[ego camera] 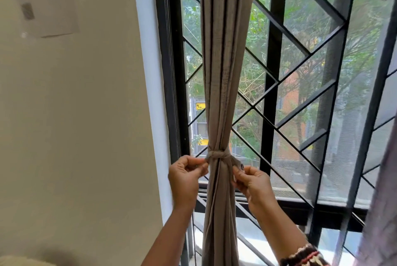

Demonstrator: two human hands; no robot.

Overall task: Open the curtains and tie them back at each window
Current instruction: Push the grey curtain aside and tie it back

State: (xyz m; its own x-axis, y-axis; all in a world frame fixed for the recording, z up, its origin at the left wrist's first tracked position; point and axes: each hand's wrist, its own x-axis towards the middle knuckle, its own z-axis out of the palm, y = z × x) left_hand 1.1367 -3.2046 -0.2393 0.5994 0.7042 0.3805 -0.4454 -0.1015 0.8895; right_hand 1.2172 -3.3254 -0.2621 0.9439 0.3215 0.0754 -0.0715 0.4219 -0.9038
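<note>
A paper is hanging on the wall at far left. Your left hand is pinching the left end of the tie between thumb and curled fingers. The curtain is hanging gathered into one narrow bundle before the left part of the window. The tie is wrapping round it, knotted at the front. Your right hand is pinching the tie's right end with curled fingers, touching the bundle. The grille is standing beyond the glass.
</note>
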